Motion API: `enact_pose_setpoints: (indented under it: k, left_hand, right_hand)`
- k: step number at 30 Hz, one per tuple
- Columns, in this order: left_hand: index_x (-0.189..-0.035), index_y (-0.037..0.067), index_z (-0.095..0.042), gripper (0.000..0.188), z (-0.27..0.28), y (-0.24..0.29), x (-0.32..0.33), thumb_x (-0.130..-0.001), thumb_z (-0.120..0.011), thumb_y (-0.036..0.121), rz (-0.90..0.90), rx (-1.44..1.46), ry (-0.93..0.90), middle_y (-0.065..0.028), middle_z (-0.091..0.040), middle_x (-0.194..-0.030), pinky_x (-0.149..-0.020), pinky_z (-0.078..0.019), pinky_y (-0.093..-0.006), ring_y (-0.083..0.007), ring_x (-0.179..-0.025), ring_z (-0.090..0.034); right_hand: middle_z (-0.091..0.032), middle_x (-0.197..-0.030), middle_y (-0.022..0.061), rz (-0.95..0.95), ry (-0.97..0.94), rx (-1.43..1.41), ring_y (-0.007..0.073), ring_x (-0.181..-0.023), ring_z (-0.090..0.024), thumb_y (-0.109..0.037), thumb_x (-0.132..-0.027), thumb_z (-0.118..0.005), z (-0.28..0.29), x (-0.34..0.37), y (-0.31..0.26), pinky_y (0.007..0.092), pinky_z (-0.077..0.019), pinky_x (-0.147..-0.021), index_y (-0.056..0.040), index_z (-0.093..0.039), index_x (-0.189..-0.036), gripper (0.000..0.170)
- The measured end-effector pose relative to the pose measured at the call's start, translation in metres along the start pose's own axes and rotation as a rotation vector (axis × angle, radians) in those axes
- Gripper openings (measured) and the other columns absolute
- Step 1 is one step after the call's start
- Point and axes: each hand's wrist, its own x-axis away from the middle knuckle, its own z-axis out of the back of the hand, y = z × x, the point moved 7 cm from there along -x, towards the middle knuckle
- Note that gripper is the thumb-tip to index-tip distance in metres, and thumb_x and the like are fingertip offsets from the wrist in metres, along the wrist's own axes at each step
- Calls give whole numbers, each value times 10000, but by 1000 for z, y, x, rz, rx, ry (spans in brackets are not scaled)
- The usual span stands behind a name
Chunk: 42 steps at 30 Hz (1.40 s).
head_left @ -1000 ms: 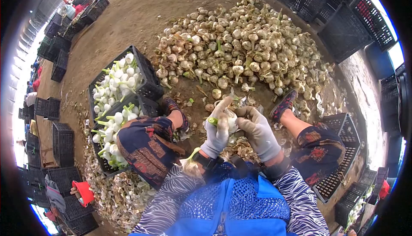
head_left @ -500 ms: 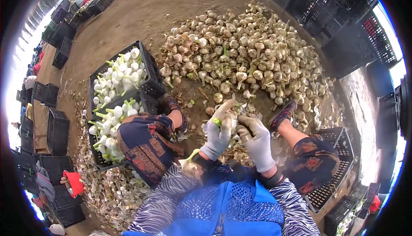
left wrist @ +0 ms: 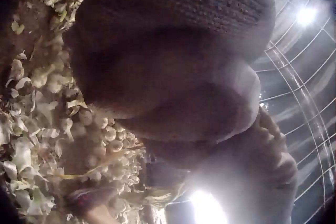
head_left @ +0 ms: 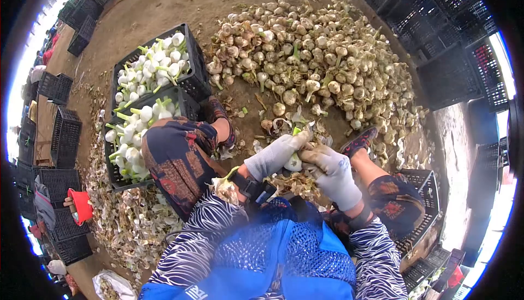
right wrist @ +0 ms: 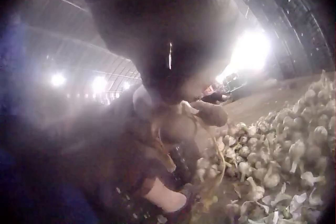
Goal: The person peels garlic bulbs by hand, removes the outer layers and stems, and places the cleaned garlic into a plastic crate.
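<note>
In the head view a white garlic bulb [head_left: 293,162] with a short green stem is between the two gloved hands. The left hand [head_left: 275,155] grips it with curled fingers from the left. From the right, the fingers of the right hand [head_left: 334,175] are bent against its side, pinching at its skin. The left wrist view shows the left hand [left wrist: 173,77] dark and close, hiding the bulb. Strips of dry skin [right wrist: 220,161] hang under the right hand [right wrist: 168,40] in the right wrist view. Another bulb [head_left: 225,189] lies against the left forearm.
A large heap of unpeeled garlic [head_left: 327,60] lies on the ground ahead. Two black crates [head_left: 195,84] of white bulbs stand at the left, beside the knee. Loose skins [head_left: 131,218] cover the floor there. Another black crate [head_left: 431,191] is by the right leg.
Both hands have turned and lie closer together around the bulb, whose stem now points up. The left index finger, raised before, is bent down. The head view has shifted.
</note>
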Motion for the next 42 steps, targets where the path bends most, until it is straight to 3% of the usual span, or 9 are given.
enact_pose_setpoints:
  k: [11, 14, 18, 21, 24, 28, 34, 37, 42]
  left_hand:
    - [-1011, 4, -642, 526, 1, 13, 5, -994, -362, 448, -268, -159, 102, -24, -642, -909, -734, -480, -247, -91, -807, -585]
    - [-1045, 11, -622, 469, 7, -9, -8, -1003, -372, 406, -86, 91, 67, -18, -635, -917, -739, -480, -248, -90, -815, -582]
    - [-1263, -20, -517, 504, -1, 7, -10, -1005, -374, 388, -294, 183, -22, -53, -605, -1134, -845, -475, -245, -103, -978, -578]
    - [-1344, -36, -438, 533, -1, 17, -4, -976, -416, 348, -426, 157, -26, -73, -550, -1252, -911, -448, -243, -117, -1078, -546]
    - [-1406, -34, -350, 575, 1, 20, 4, -940, -447, 288, -466, 192, 45, -99, -489, -1334, -889, -444, -248, -121, -1103, -525]
    - [-1451, -13, -270, 688, 8, 40, 14, -898, -477, 339, -837, -290, 144, -113, -409, -1385, -948, -406, -295, -189, -1144, -495]
    - [-1441, -23, -274, 638, 20, 43, 22, -887, -463, 231, -854, -581, 529, -182, -392, -1378, -995, -373, -327, -234, -1167, -485]
    - [-1416, 9, -334, 543, 29, 17, 12, -958, -451, 276, -532, -9, 449, -88, -552, -1179, -828, -463, -239, -104, -932, -547]
    - [-1316, -5, -480, 511, 30, 9, 13, -1019, -315, 378, -445, 198, 470, -55, -590, -1134, -860, -456, -246, -118, -975, -560]
  right_hand:
    - [-634, -862, 147, -3, 116, 69, 343, -792, -624, 54, -728, -593, -8, -5, 0, 371, -509, -680, -17, -615, -892, 180]
    - [-623, -858, 154, 27, 152, 117, 335, -762, -618, 62, -754, -550, -11, -8, -3, 362, -505, -672, 3, -588, -910, 171]
    - [-610, -803, 117, -151, 372, -113, 235, -721, -607, 65, -790, -503, -8, -7, 29, 322, -480, -647, -18, -596, -955, 207]
    - [-570, -777, 8, -689, 506, -778, 64, -652, -535, 7, -915, -447, -15, 9, 78, 200, -444, -541, 4, -595, -991, 167]
    - [-573, -770, 19, -783, 671, -1093, 87, -599, -550, -86, -950, -485, -10, 15, 74, 223, -457, -501, -4, -588, -1029, 153]
    - [-621, -874, 48, -712, 279, -1302, 100, -638, -581, -230, -950, -559, -35, 12, 52, 234, -494, -549, -14, -547, -1219, 346]
    - [-645, -1035, 76, -522, 311, -1156, 90, -831, -621, -161, -899, -630, -31, -3, 35, 216, -513, -700, 28, -549, -1220, 381]
    - [-646, -1046, 85, -445, 399, -1052, 104, -866, -624, -70, -881, -625, -28, -8, 34, 231, -515, -757, 44, -548, -1212, 359]
    - [-666, -965, 63, -423, 422, -884, 91, -816, -604, 27, -868, -566, -29, -11, 39, 214, -493, -742, 33, -629, -1073, 214]
